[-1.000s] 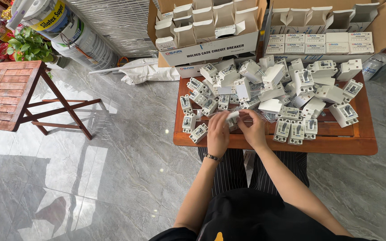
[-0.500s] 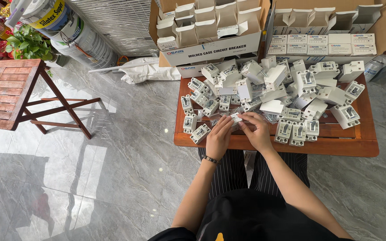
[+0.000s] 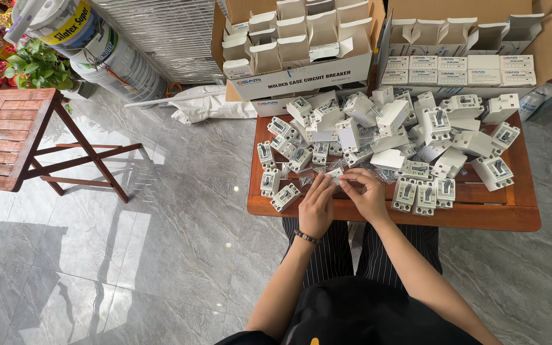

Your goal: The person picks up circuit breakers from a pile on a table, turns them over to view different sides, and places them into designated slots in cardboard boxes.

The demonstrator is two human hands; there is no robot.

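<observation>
Both hands meet at the near edge of the reddish-brown wooden tabletop (image 3: 480, 217). The left hand (image 3: 317, 204) and right hand (image 3: 367, 195) pinch together on one small white plastic breaker part (image 3: 335, 174) between their fingertips. A heap of white plastic circuit breakers (image 3: 391, 134) spreads at twelve o'clock of the hands, with open cardboard cartons of small white boxes (image 3: 295, 45) beyond
</observation>
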